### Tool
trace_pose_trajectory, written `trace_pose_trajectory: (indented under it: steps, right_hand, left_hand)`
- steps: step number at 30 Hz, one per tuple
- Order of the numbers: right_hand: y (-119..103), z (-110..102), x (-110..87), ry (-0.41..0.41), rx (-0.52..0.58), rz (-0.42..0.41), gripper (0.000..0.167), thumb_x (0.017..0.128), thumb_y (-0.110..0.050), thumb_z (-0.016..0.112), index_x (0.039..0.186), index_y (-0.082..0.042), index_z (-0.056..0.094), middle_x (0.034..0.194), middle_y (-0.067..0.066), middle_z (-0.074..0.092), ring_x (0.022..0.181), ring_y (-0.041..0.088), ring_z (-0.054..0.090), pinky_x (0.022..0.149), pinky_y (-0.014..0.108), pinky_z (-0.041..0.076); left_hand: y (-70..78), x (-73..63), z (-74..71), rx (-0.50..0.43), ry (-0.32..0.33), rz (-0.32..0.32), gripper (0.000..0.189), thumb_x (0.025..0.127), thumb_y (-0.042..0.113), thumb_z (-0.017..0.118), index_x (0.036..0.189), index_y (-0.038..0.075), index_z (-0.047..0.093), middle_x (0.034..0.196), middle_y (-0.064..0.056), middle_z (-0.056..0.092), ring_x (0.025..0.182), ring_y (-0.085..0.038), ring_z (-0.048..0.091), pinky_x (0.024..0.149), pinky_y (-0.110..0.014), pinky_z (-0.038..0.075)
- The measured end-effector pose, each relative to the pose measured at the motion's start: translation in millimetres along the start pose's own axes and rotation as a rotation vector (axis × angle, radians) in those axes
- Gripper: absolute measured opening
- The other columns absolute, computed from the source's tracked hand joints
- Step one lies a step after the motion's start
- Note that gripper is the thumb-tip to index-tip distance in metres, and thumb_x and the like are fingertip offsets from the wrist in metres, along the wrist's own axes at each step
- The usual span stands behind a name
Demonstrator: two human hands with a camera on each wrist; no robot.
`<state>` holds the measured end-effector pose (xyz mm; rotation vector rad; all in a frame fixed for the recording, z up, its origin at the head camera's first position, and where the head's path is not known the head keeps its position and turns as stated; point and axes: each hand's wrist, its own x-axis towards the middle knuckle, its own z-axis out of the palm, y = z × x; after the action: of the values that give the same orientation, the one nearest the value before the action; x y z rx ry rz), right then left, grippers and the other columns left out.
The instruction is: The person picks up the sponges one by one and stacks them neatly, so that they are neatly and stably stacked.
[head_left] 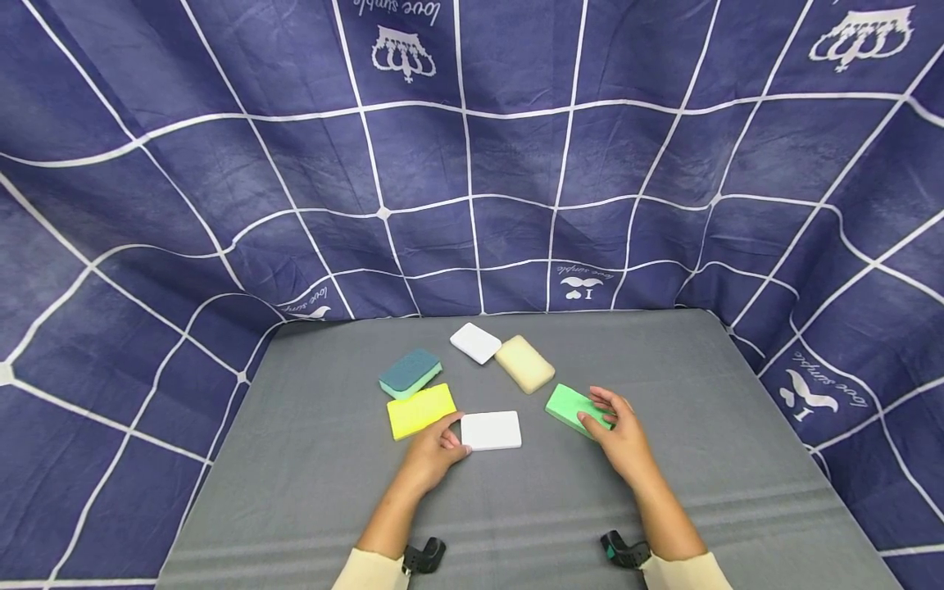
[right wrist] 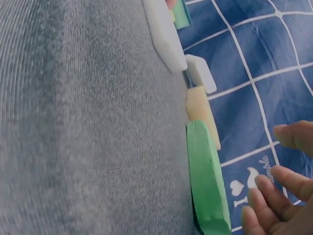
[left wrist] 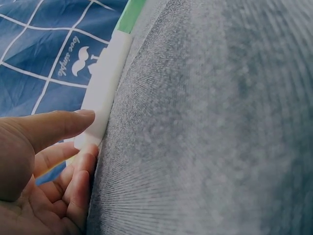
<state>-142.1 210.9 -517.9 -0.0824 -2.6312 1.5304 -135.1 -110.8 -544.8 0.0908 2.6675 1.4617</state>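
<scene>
In the head view a white sponge [head_left: 491,431] lies flat on the grey table. My left hand [head_left: 431,456] is at its left end, thumb on the near edge and index finger at the far corner, pinching it. The left wrist view shows the thumb [left wrist: 63,126] against the end of the white sponge [left wrist: 105,85]. My right hand [head_left: 618,430] hovers over the right end of a green sponge [head_left: 574,405], fingers spread. Seen from the right wrist, that hand [right wrist: 286,196] stands apart from the green sponge [right wrist: 208,176] and holds nothing.
Left of the white sponge lies a yellow sponge [head_left: 421,410], touching a teal-and-green scrub sponge [head_left: 410,373]. Farther back are a smaller white sponge [head_left: 475,342] and a cream sponge [head_left: 524,363], side by side. A blue checked curtain [head_left: 516,164] encloses the grey table [head_left: 310,459].
</scene>
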Motion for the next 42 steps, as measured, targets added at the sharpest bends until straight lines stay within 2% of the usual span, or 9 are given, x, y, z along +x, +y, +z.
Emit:
trace_pose_trajectory:
  steps: [5,10,18,28,42]
  right_hand:
    - [5,-4,0.6,0.01,-0.013,0.048,0.058,0.094,-0.023,0.073,0.144,-0.004,0.05,0.142,0.018,0.051,0.134,0.034,0.049,0.109,0.047,0.039]
    - [8,-6,0.7,0.008,-0.028,0.063,0.06,0.094,-0.024,0.072,0.146,-0.005,0.048,0.145,0.019,0.047,0.136,0.037,0.047,0.112,0.05,0.037]
    - [15,-6,-1.5,-0.013,-0.066,0.093,0.065,0.093,-0.022,0.073,0.148,-0.002,0.045,0.145,0.023,0.042,0.136,0.039,0.045,0.112,0.052,0.038]
    - [23,-7,-2.0,-0.059,-0.115,0.158,0.07,0.092,-0.025,0.073,0.151,-0.006,0.042,0.15,0.026,0.036,0.135,0.042,0.044,0.11,0.056,0.037]
    - [30,-7,-1.1,-0.09,-0.122,0.176,0.071,0.09,-0.019,0.073,0.151,-0.002,0.041,0.151,0.028,0.035,0.138,0.046,0.042,0.11,0.058,0.038]
  left_hand:
    - [1.3,0.5,1.7,0.017,0.002,-0.008,0.055,0.085,0.008,0.079,0.137,0.008,0.061,0.079,-0.001,0.059,0.069,-0.011,0.052,0.061,-0.023,0.043]
    - [1.7,0.3,1.7,0.04,0.007,-0.008,0.055,0.084,0.009,0.08,0.137,0.01,0.062,0.079,-0.001,0.059,0.069,-0.011,0.052,0.061,-0.024,0.043]
    - [1.1,1.3,-0.4,0.011,-0.001,-0.012,0.058,0.083,0.008,0.08,0.138,0.01,0.061,0.077,-0.001,0.059,0.067,-0.012,0.052,0.059,-0.023,0.043]
    - [0.6,1.5,-1.6,0.005,-0.018,-0.016,0.06,0.081,0.009,0.082,0.138,0.01,0.061,0.08,-0.002,0.06,0.069,-0.011,0.053,0.061,-0.023,0.044]
    - [1.1,0.6,-2.4,-0.016,-0.019,-0.032,0.061,0.081,0.008,0.082,0.138,0.009,0.061,0.08,-0.003,0.059,0.07,-0.012,0.053,0.061,-0.023,0.045]
